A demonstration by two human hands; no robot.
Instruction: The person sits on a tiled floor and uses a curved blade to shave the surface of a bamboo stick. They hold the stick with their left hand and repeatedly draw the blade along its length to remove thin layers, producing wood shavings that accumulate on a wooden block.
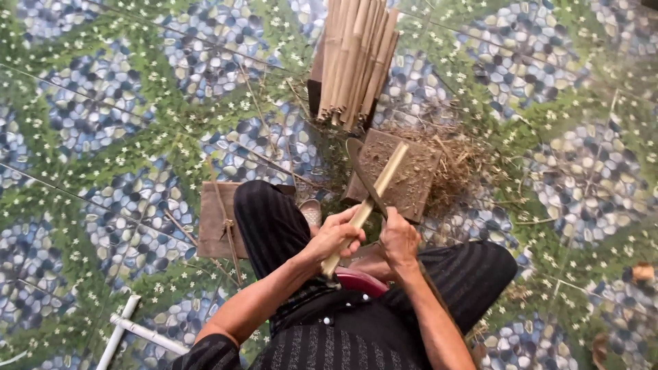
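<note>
My left hand (334, 235) grips a pale bamboo strip (381, 182) that slants up and to the right, its far end resting on a wooden block (418, 181). My right hand (399, 238) holds the handle of a dark curved knife (363, 173), whose blade lies across the strip. Both hands are close together over my lap, above black striped trousers. A red thing (362, 280) shows just below the hands.
A bundle of cut bamboo strips (356, 58) leans at the top centre. Dry shavings (459, 161) are piled right of the block. A flat wooden board (214, 220) lies at left, white pipes (127, 330) at bottom left, on a floor patterned with pebbles and leaves.
</note>
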